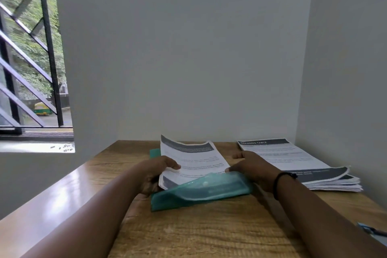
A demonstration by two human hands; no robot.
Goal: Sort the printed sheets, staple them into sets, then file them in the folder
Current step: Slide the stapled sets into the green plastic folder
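Observation:
A translucent green folder (201, 194) lies on the wooden table (199, 232) in front of me, its flap curled up at the near edge. A set of printed sheets (192, 159) with a dark header band lies partly in the folder and curls up at its far end. My left hand (155, 174) grips the left edge of this set, thumb on top. On the right, my right hand (253, 167) holds the folder's right edge, fingers pinching where the flap meets the paper. A thick stack of printed sheets (293, 161) headed "DRESSING TABLE" lies at the right.
Grey walls close the table at the back and the right. A barred window (31, 58) opens at the left. A small grey-blue object (372, 231), cut off by the frame, sits at the table's right front edge.

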